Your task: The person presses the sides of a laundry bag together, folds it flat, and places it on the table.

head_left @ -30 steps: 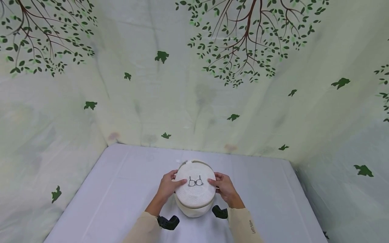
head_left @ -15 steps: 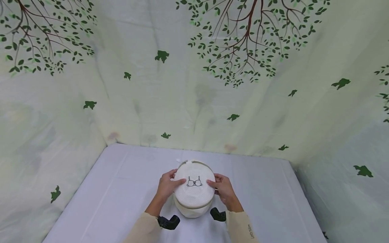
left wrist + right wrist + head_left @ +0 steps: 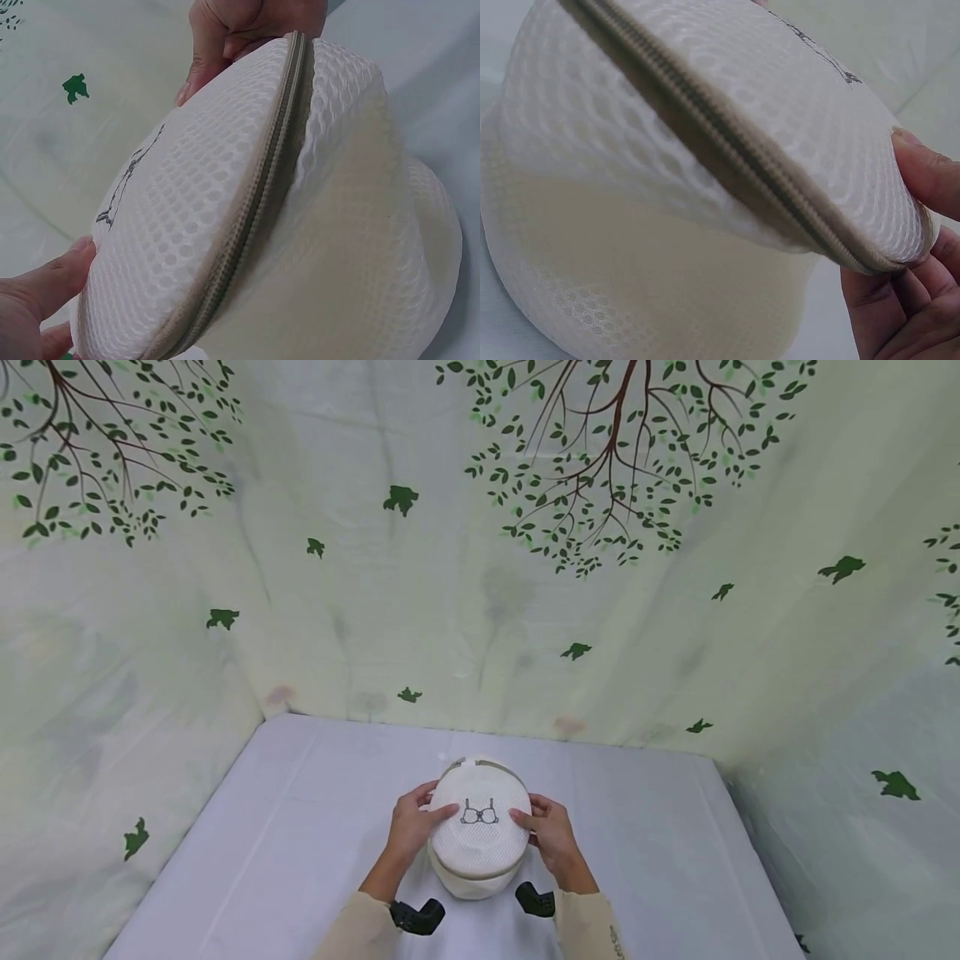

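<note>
**Mesh bra wash bag (image 3: 480,852): two-handed hold maintained**

The white tabletop (image 3: 300,827) extended on all sides of the bag, which was positioned between both hands; base contact was not confirmed. The left hand (image 3: 411,818) gripped the bag's left rim and the right hand (image 3: 552,832) its right rim, thumbs placed on the upper face. Grips and bag position were virtually unchanged over the preceding second, indicating, by judgement, steady holding rather than zipper operation. The zipper (image 3: 727,142) ran around the bag's lid, teeth apparently engaged where visible. A bra line drawing (image 3: 480,812) marked the bag's upper face.
</note>
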Tool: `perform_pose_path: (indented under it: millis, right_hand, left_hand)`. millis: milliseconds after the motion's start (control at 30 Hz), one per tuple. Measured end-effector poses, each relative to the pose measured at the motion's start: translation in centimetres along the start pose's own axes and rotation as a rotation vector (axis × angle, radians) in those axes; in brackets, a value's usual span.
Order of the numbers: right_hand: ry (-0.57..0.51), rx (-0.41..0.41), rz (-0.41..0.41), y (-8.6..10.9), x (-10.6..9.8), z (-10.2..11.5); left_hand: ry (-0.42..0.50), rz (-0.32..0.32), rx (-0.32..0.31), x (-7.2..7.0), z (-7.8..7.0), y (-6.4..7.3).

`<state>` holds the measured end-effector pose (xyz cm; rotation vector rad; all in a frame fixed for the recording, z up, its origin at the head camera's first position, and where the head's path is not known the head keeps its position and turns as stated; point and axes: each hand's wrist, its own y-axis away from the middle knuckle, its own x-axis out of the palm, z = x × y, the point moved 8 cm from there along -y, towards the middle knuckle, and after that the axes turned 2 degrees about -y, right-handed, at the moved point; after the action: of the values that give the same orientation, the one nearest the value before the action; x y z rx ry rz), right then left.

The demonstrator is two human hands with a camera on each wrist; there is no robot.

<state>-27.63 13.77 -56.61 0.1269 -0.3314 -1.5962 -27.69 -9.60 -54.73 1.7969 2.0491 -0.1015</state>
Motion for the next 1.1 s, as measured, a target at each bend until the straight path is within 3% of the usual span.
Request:
perform_pose_path:
  millis: [267,400,567,833,1100]
  right_hand:
    - [-0.002,-0.037,-0.017,-0.3,-0.2,0.0]
    - [0.009,-0.035,-0.034,-0.3,-0.3,0.0]
    - [0.052,-0.055,-0.031,-0.4,-0.2,0.1]
    - [0.218,-0.134,-0.094,-0.1,-0.2,-0.1]
    - [0.296,-0.221,-0.036,0.4,0.5,-0.7]
  left_hand:
    - [0.054,0.016,0.018,0.1,0.4,-0.1]
    - [0.026,0.025,0.046,0.1,0.1,0.0]
    - [-0.071,0.040,0.093,0.4,0.0,0.2]
    - [-0.270,0.132,0.303,1.6,-0.5,0.8]
    - [-0.413,0.204,0.365,2.6,0.0,1.0]
